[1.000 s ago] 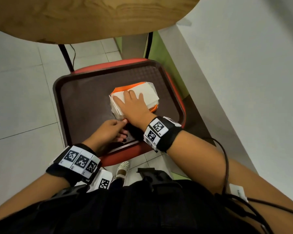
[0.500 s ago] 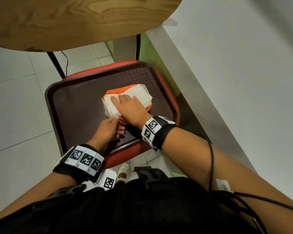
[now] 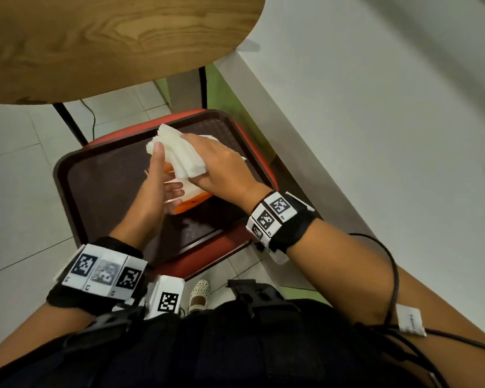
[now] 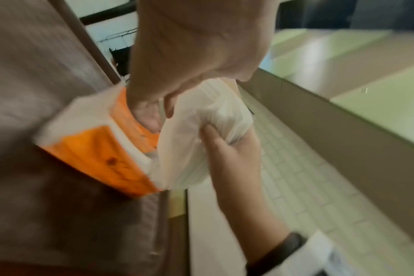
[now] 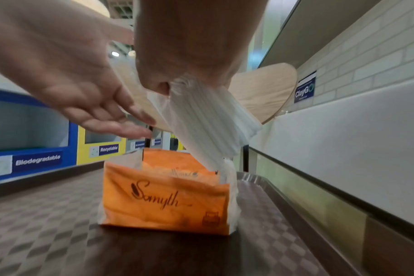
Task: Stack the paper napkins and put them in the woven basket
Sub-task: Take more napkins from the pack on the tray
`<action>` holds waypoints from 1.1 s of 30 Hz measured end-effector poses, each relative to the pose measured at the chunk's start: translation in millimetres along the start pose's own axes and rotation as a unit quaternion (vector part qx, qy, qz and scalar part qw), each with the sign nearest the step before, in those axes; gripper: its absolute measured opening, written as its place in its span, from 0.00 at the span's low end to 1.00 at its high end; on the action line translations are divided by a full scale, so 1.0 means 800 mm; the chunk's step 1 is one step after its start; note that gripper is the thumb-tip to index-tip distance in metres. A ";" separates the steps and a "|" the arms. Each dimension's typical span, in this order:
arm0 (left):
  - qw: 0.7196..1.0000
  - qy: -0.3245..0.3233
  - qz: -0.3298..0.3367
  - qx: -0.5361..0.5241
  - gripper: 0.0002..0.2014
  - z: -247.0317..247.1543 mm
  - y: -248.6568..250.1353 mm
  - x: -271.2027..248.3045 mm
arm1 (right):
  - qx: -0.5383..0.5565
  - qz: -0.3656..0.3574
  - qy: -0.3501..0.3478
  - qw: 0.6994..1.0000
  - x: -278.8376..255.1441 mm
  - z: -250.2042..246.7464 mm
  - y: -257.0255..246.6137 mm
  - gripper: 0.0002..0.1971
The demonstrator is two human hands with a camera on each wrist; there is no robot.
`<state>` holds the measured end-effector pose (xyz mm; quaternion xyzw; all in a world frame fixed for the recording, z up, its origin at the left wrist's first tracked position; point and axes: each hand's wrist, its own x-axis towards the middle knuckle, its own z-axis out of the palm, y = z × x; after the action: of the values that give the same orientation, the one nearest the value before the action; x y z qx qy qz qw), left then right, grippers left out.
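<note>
Low centre of the head view: left hand (image 3: 158, 189), fingers loose and spread, thumb tip against the napkins (image 3: 177, 151). Just beyond, right hand (image 3: 224, 169) grips that white stack, lifted above the orange packet (image 5: 165, 196); its lower end still trails into the packet's open top. Packet stands on the brown tray (image 3: 95, 191), mid-frame.

An orange napkin packet (image 5: 164, 198) is showing "Somyth" below the fingers (image 5: 121, 119). Beyond them, a blue bin (image 5: 28, 145) is reading "Biodegradable", a yellow bin (image 5: 102, 147) "Recyclable", and a wall sign (image 5: 304, 87) "ClayGo".
</note>
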<state>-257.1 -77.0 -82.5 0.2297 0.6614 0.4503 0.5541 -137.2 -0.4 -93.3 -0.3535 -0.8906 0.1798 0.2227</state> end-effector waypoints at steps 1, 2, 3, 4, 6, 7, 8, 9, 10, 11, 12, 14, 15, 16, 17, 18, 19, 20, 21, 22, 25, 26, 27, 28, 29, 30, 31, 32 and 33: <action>0.999 -0.043 0.017 -0.022 0.38 0.005 0.011 -0.003 | 0.006 -0.004 0.018 1.000 -0.004 -0.008 -0.002 0.28; 0.994 -0.095 0.023 -0.058 0.38 0.011 0.022 -0.005 | 0.007 -0.008 0.033 0.999 -0.008 -0.016 -0.003 0.28; 0.984 -0.144 0.021 -0.105 0.39 0.018 0.032 -0.007 | 0.002 -0.011 0.046 0.999 -0.013 -0.023 -0.003 0.27; 0.972 -0.181 0.019 -0.150 0.40 0.024 0.042 -0.007 | -0.006 -0.012 0.058 0.998 -0.017 -0.029 -0.002 0.27; 0.954 -0.225 0.014 -0.196 0.38 0.041 0.060 -0.011 | -0.027 0.001 0.073 0.997 -0.027 -0.044 0.002 0.28; 0.950 -0.238 0.014 -0.199 0.34 0.051 0.066 -0.013 | -0.041 0.014 0.071 0.997 -0.033 -0.053 0.003 0.30; 0.949 -0.245 0.014 -0.198 0.29 0.064 0.070 -0.014 | -0.055 0.030 0.064 0.996 -0.039 -0.062 0.003 0.31; 0.948 -0.249 0.015 -0.198 0.23 0.079 0.074 -0.017 | -0.066 0.048 0.052 0.995 -0.046 -0.072 0.002 0.32; 0.949 -0.251 0.015 -0.192 0.17 0.094 0.075 -0.018 | -0.073 0.069 0.037 0.994 -0.054 -0.083 -0.001 0.34; 0.949 -0.255 0.015 -0.185 0.14 0.109 0.077 -0.020 | -0.075 0.094 0.019 0.993 -0.062 -0.094 -0.004 0.35; 0.950 -0.257 0.012 -0.177 0.13 0.123 0.078 -0.022 | -0.071 0.121 0.003 0.990 -0.070 -0.107 -0.006 0.37; 0.953 -0.256 0.004 -0.162 0.16 0.152 0.078 -0.026 | -0.051 0.170 -0.031 0.984 -0.087 -0.136 -0.007 0.39; 0.953 -0.259 -0.004 -0.157 0.18 0.165 0.078 -0.027 | -0.034 0.196 -0.048 0.979 -0.097 -0.155 -0.007 0.38; 0.951 -0.269 -0.015 -0.152 0.18 0.179 0.078 -0.029 | -0.013 0.229 -0.064 0.971 -0.106 -0.173 -0.003 0.37; 0.948 -0.284 -0.022 -0.141 0.17 0.192 0.077 -0.031 | 0.013 0.269 -0.066 0.961 -0.117 -0.191 0.001 0.35; 0.945 -0.302 -0.025 -0.122 0.15 0.207 0.077 -0.034 | 0.047 0.314 -0.051 0.947 -0.130 -0.209 0.008 0.33; 0.943 -0.316 -0.025 -0.096 0.14 0.221 0.077 -0.038 | 0.078 0.359 -0.024 0.930 -0.144 -0.225 0.016 0.32; 0.942 -0.328 -0.024 -0.071 0.13 0.236 0.078 -0.044 | 0.100 0.400 0.005 0.911 -0.159 -0.238 0.024 0.32; 0.938 -0.342 -0.022 -0.053 0.14 0.252 0.078 -0.049 | 0.115 0.436 0.030 0.892 -0.176 -0.250 0.035 0.33; 0.932 -0.359 -0.022 -0.042 0.15 0.268 0.078 -0.054 | 0.135 0.466 0.057 0.873 -0.193 -0.261 0.044 0.35; 0.912 -0.405 -0.043 -0.036 0.10 0.315 0.079 -0.071 | 0.251 0.526 0.181 0.792 -0.246 -0.288 0.073 0.43; 0.904 -0.422 -0.054 -0.038 0.08 0.330 0.078 -0.075 | 0.305 0.541 0.228 0.749 -0.263 -0.296 0.080 0.47; 0.895 -0.440 -0.066 -0.039 0.07 0.345 0.076 -0.078 | 0.363 0.551 0.262 0.704 -0.282 -0.303 0.086 0.49; 0.884 -0.460 -0.079 -0.039 0.06 0.359 0.074 -0.081 | 0.426 0.547 0.280 0.664 -0.301 -0.309 0.091 0.47; 0.874 -0.477 -0.092 -0.035 0.06 0.373 0.071 -0.084 | 0.488 0.533 0.286 0.629 -0.318 -0.314 0.093 0.41; 0.864 -0.492 -0.103 -0.023 0.07 0.386 0.068 -0.087 | 0.543 0.515 0.295 0.594 -0.334 -0.317 0.095 0.36; 0.856 -0.505 -0.111 -0.001 0.07 0.398 0.065 -0.090 | 0.588 0.494 0.311 0.559 -0.350 -0.321 0.096 0.33; 0.849 -0.516 -0.111 0.027 0.08 0.409 0.061 -0.092 | 0.624 0.466 0.331 0.533 -0.364 -0.324 0.096 0.31; 0.843 -0.525 -0.101 0.061 0.08 0.419 0.058 -0.093 | 0.638 0.443 0.348 0.524 -0.379 -0.326 0.098 0.31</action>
<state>69.9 0.4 2.4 0.3968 0.3176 0.1623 0.8458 239.8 -119.1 5.1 -0.5008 -0.1177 0.6381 0.5729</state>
